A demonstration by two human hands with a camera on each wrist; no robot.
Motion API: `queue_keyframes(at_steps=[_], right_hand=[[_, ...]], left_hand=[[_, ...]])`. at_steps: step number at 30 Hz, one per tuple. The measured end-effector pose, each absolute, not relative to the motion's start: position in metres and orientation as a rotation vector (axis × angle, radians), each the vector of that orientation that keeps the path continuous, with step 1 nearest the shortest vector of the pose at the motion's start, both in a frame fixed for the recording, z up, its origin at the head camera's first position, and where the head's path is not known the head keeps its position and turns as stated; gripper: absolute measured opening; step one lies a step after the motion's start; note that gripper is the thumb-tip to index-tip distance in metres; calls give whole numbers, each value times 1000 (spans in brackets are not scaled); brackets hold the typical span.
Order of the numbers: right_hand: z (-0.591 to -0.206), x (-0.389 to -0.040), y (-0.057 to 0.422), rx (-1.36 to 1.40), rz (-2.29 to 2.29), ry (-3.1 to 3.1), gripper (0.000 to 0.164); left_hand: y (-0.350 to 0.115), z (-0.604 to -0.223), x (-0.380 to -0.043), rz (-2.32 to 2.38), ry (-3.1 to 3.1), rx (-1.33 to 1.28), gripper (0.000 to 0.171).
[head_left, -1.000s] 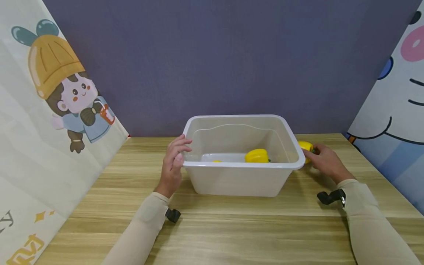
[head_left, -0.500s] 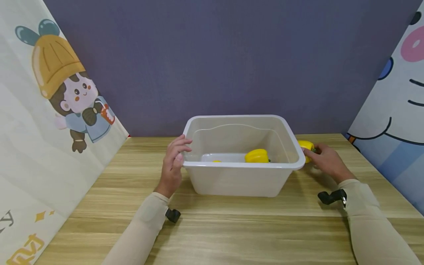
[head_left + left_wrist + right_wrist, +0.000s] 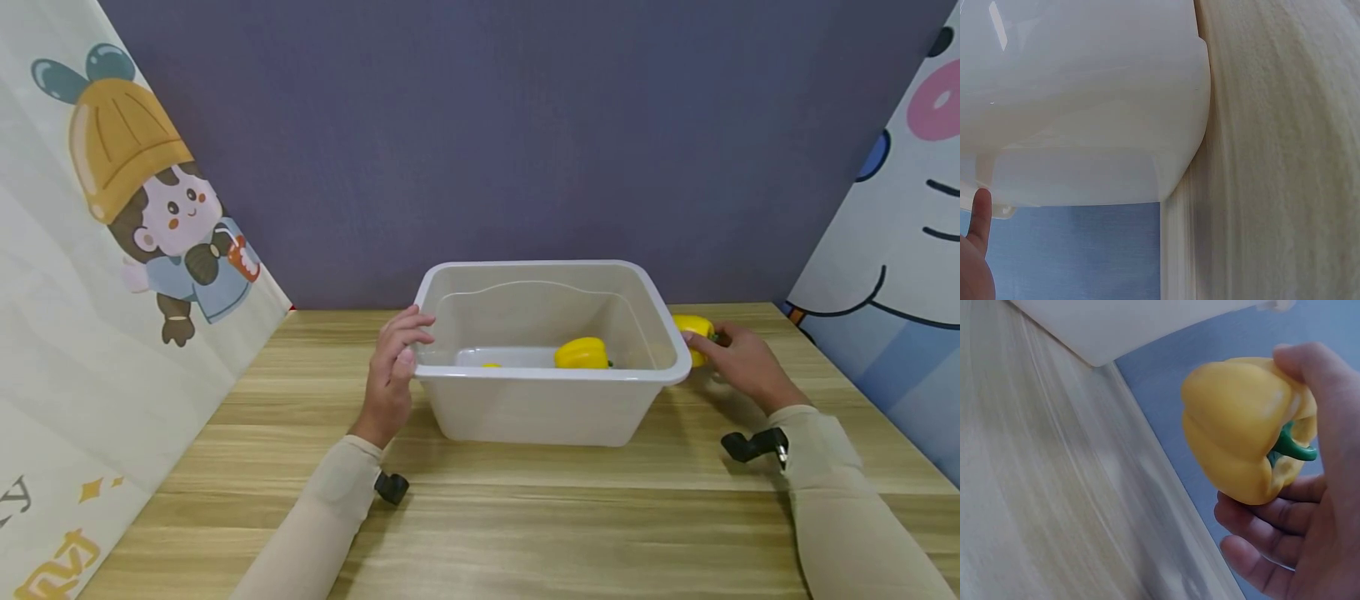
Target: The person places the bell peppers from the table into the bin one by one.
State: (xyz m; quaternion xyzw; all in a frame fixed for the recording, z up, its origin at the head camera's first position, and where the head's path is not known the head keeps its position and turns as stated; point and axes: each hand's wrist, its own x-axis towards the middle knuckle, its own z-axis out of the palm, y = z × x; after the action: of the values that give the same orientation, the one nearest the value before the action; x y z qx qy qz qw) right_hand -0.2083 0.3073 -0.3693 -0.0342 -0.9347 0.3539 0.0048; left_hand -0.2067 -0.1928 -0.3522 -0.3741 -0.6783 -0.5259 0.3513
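Observation:
A white plastic bin (image 3: 536,408) stands on the table. My left hand (image 3: 390,367) holds its left rim, with fingers over the edge and thumb against the outer wall. In the left wrist view the thumb (image 3: 982,215) reaches up to the bin wall (image 3: 1072,119). Just right of the bin, my right hand (image 3: 738,362) grips a yellow bell pepper (image 3: 1235,425) between thumb and fingers, its green stem (image 3: 1294,449) turned toward the palm. The bin rim partly hides this pepper in the head view. Inside the bin lies another yellow bell pepper (image 3: 582,353).
A small yellow patch (image 3: 492,365) shows at the bin's floor, mostly hidden by the front wall. The wooden table (image 3: 525,525) runs back to a dark blue-grey panel (image 3: 525,125). Printed cartoon sheets (image 3: 45,317) flank both sides.
My right hand has shifted very slightly to the right, still gripping the bell pepper beside the bin. The left hand and the bin have stayed put.

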Motion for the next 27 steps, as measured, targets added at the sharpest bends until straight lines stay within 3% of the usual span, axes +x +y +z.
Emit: queue_keyframes(at_steps=[27], right_hand=[[-355, -205, 304, -168, 1167, -2826, 91]], left_hand=[[-193, -353, -208, -1359, -1753, -982, 30]])
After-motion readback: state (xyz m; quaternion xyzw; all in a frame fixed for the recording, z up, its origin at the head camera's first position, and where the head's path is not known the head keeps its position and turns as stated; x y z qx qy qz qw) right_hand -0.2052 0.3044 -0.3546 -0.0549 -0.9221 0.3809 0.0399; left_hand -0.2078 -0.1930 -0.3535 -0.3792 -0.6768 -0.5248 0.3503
